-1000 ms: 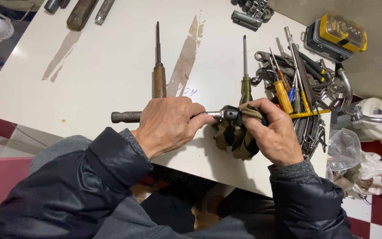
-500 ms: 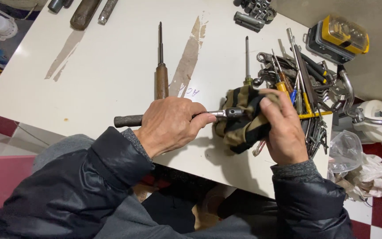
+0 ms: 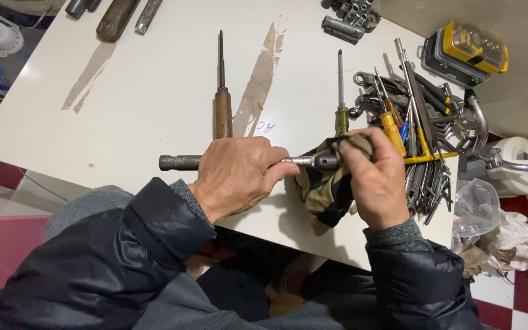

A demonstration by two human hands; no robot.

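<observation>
Head view: my left hand (image 3: pixel 239 180) clamps the steel socket driver (image 3: pixel 181 162) mid-shaft, at table's near edge; rigid, heavy, possibly slick; my right hand (image 3: pixel 377 177), three o'clock, pinches the soft camouflage rag (image 3: pixel 325 192) round its head.

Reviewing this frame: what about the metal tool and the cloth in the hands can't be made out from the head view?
- Metal tool: its middle is hidden inside the left hand.
- Tool's far end: the cloth and right hand cover it, so its tip shape is unclear.
- Right fingertips: tucked into the cloth.
- Pile of tools: overlapping, single pieces hard to separate.
- Yellow case: contents too small to tell.
</observation>
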